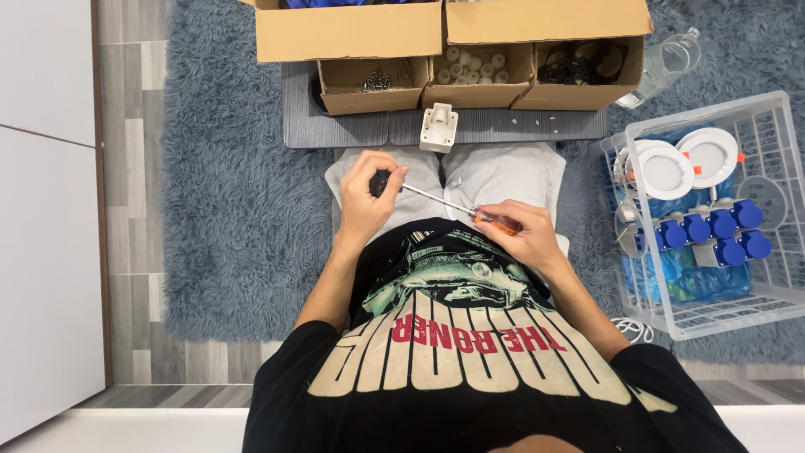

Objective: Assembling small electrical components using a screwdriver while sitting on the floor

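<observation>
Seemingly mid-screwing: the right hand (521, 235) grips the orange-handled screwdriver (459, 206), its tip meeting a small dark part (381, 179) clenched in the left hand (369, 195); turning needs steady alignment.

Black printed T-shirt, light grey trousers, bare forearms

The person wears a black short-sleeved T-shirt (470, 369) whose sleeves end above the elbows, leaving both forearms uncovered. Its front carries a large print: a teal and cream picture in the middle, a line of small red letters beneath it, and a row of tall cream block letters lower down, all seen upside down from the head camera. The legs are covered by light grey trousers (503, 172) of soft, plain cloth without pattern. The left hand (369, 197) and right hand (520, 231) are bare, with no gloves, rings, watch or bands to be seen on either wrist.
</observation>
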